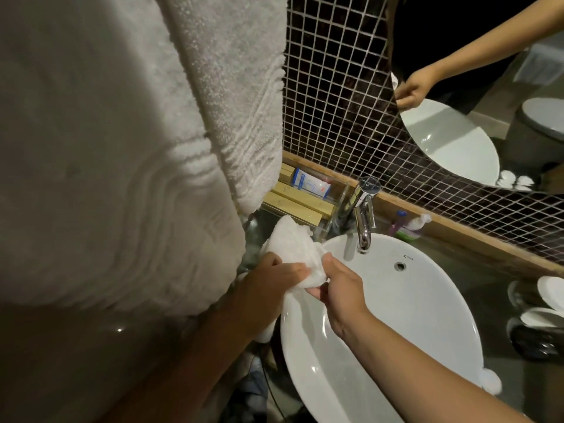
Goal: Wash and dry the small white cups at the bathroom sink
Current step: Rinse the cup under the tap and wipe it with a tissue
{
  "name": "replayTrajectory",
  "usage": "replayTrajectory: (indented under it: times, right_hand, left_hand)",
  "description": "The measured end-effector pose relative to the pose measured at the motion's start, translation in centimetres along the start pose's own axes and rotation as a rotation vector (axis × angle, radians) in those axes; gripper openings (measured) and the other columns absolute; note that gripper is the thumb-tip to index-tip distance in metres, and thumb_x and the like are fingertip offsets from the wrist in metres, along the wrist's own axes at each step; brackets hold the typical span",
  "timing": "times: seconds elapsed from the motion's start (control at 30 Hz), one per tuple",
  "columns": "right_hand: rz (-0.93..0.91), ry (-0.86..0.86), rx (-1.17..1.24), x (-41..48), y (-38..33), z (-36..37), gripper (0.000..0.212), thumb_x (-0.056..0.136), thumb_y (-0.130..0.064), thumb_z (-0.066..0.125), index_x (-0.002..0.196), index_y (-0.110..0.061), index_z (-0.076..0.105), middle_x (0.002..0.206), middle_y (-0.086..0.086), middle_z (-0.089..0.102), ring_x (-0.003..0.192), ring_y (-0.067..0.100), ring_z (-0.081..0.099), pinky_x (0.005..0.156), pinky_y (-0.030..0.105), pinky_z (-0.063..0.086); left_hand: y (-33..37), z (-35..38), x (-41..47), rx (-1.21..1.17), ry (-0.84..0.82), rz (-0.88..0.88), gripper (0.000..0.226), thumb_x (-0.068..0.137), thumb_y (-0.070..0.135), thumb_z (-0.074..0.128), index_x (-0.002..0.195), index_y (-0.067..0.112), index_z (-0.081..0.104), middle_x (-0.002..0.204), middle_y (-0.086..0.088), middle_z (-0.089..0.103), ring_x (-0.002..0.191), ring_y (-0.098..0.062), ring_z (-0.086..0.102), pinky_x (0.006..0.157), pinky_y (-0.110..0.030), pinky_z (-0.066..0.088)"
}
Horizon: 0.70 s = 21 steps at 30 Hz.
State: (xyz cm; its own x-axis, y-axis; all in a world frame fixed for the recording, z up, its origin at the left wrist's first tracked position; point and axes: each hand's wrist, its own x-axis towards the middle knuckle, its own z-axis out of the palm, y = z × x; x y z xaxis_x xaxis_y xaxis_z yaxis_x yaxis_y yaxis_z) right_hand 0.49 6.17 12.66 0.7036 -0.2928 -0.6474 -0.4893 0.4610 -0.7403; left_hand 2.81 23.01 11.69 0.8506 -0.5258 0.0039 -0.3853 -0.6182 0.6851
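Observation:
Over the left rim of the white sink basin [427, 300], my left hand [268, 279] and my right hand [341, 288] are both closed on a small white towel [293, 248]. The cloth is bunched between them; whether a cup is wrapped inside is hidden. Small white cups [549, 291] stand at the right edge of the counter, partly cut off by the frame. One more small white piece [489, 381] sits by the basin's right rim.
A large white towel [122, 148] hangs close on the left and blocks much of the view. A chrome faucet [363, 218] rises behind the basin. Wooden blocks and a clear box [305, 196] sit behind-left, small bottles [409, 224] behind-right. A mirror [488, 87] covers the tiled wall.

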Motion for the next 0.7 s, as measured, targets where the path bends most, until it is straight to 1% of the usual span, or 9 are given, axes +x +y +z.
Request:
replayTrajectory:
  times: [0.07, 0.13, 0.23, 0.3, 0.37, 0.5, 0.53, 0.6, 0.7]
  right_hand:
    - [-0.092, -0.016, -0.090, 0.1, -0.5, -0.3, 0.029, 0.106, -0.022, 0.052, 0.097, -0.010, 0.077, 0.098, 0.011, 0.077, 0.091, 0.030, 0.074, 0.074, 0.041, 0.063]
    - [-0.201, -0.023, -0.241, 0.5, -0.7, -0.9, 0.030, 0.106, -0.025, 0.051, 0.093, -0.012, 0.075, 0.091, 0.009, 0.073, 0.088, 0.028, 0.070, 0.071, 0.042, 0.064]
    - [-0.339, -0.002, -0.522, 1.2, -0.6, -2.3, 0.024, 0.103, -0.033, 0.052, 0.103, -0.029, 0.075, 0.097, -0.003, 0.075, 0.093, 0.023, 0.070, 0.079, 0.050, 0.062]
    - [-0.423, 0.009, -0.656, 1.2, -0.6, -3.3, 0.021, 0.102, -0.027, 0.053, 0.106, -0.027, 0.074, 0.098, -0.005, 0.074, 0.092, 0.016, 0.067, 0.078, 0.043, 0.059]
    - [-0.495, -0.031, -0.788, 0.8, -0.6, -3.7, 0.020, 0.102, -0.020, 0.053, 0.106, -0.024, 0.072, 0.098, -0.006, 0.073, 0.090, 0.009, 0.064, 0.076, 0.031, 0.051]
    - [-0.619, -0.091, -0.853, 0.0, 0.0, -2.8, 0.017, 0.099, -0.018, 0.060, 0.103, -0.024, 0.075, 0.098, -0.010, 0.070, 0.093, 0.002, 0.062, 0.078, 0.015, 0.047]
    - [-0.654, -0.082, -0.852, -0.1, 0.2, -2.3, 0.015, 0.099, -0.018, 0.062, 0.102, -0.024, 0.075, 0.098, -0.009, 0.068, 0.095, 0.001, 0.060, 0.080, 0.010, 0.044]
    - [-0.698, -0.061, -0.798, -0.2, 0.4, -1.5, 0.015, 0.096, -0.016, 0.066, 0.100, -0.025, 0.077, 0.097, -0.006, 0.065, 0.096, 0.000, 0.058, 0.081, 0.005, 0.040]
    - [-0.674, -0.050, -0.663, -0.1, 0.2, -0.5, 0.016, 0.094, -0.015, 0.070, 0.098, -0.027, 0.080, 0.092, -0.002, 0.064, 0.092, 0.005, 0.059, 0.080, 0.014, 0.047]
  left_hand:
    - [0.0, -0.7, -0.1, -0.024, 0.010, 0.039, 0.043, 0.098, 0.013, 0.053, 0.134, 0.034, 0.056, 0.127, -0.006, 0.059, 0.101, -0.021, 0.059, 0.085, -0.035, 0.052]
    - [-0.5, -0.5, -0.3, -0.030, 0.089, 0.179, 0.037, 0.095, 0.019, 0.057, 0.132, 0.025, 0.055, 0.119, -0.005, 0.069, 0.094, -0.023, 0.066, 0.076, -0.041, 0.058]
    - [-0.5, 0.3, 0.0, -0.006, 0.257, 0.092, 0.031, 0.104, 0.039, 0.043, 0.128, 0.024, 0.055, 0.111, -0.001, 0.066, 0.093, -0.021, 0.063, 0.079, -0.038, 0.055]
    - [-0.5, 0.5, 0.3, -0.061, 0.353, 0.078, 0.033, 0.104, 0.040, 0.042, 0.122, 0.017, 0.057, 0.106, 0.001, 0.064, 0.091, -0.017, 0.060, 0.084, -0.031, 0.054]
    - [-0.8, 0.0, 0.7, 0.042, 0.325, 0.045, 0.038, 0.098, 0.038, 0.045, 0.120, 0.013, 0.064, 0.105, -0.002, 0.068, 0.092, -0.018, 0.062, 0.093, -0.021, 0.049]
    - [-1.4, -0.9, 1.0, 0.067, 0.120, 0.023, 0.027, 0.095, 0.028, 0.061, 0.114, 0.013, 0.070, 0.104, -0.007, 0.073, 0.093, -0.020, 0.068, 0.092, -0.039, 0.056]
    - [-1.0, -1.3, 1.1, 0.010, 0.093, -0.037, 0.023, 0.095, 0.026, 0.062, 0.115, 0.016, 0.071, 0.108, -0.005, 0.073, 0.097, -0.016, 0.066, 0.096, -0.037, 0.053]
    - [-0.5, -2.1, 1.3, -0.169, 0.001, -0.180, 0.029, 0.096, 0.009, 0.061, 0.120, 0.025, 0.069, 0.118, 0.000, 0.070, 0.107, -0.011, 0.060, 0.099, -0.019, 0.042]
    - [-0.2, -2.8, 1.4, -0.361, -0.041, -0.257, 0.042, 0.095, -0.007, 0.053, 0.124, 0.020, 0.068, 0.123, -0.002, 0.067, 0.110, -0.009, 0.058, 0.090, -0.003, 0.037]
